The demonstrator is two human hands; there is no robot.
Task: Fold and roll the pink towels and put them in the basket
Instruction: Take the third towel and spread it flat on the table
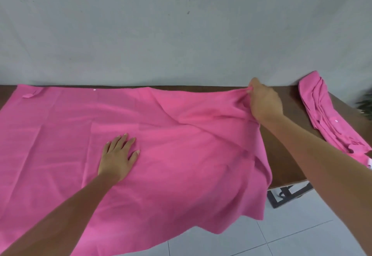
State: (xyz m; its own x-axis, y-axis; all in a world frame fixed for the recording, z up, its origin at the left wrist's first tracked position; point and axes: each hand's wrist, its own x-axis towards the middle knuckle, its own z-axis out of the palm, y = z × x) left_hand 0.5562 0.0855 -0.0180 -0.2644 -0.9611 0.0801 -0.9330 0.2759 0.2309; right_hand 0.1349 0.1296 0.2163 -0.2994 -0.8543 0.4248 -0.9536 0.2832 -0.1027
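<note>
Brown table (289, 151) bears pink towel (171, 145) lengthwise left-right; right hand (263, 100) pinches far-right corner, left hand (118, 155) flat mid-towel.

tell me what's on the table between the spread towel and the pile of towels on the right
In the head view, only bare brown table lies between the spread towel and the pile of towels.

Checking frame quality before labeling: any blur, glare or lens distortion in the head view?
Head view: soft, even light with no glare; wide-angle bend bows the table edge; right hand pinching the towel looks slightly smeared, left hand pressed flat is sharper; plant at the right edge is blurred.
</note>
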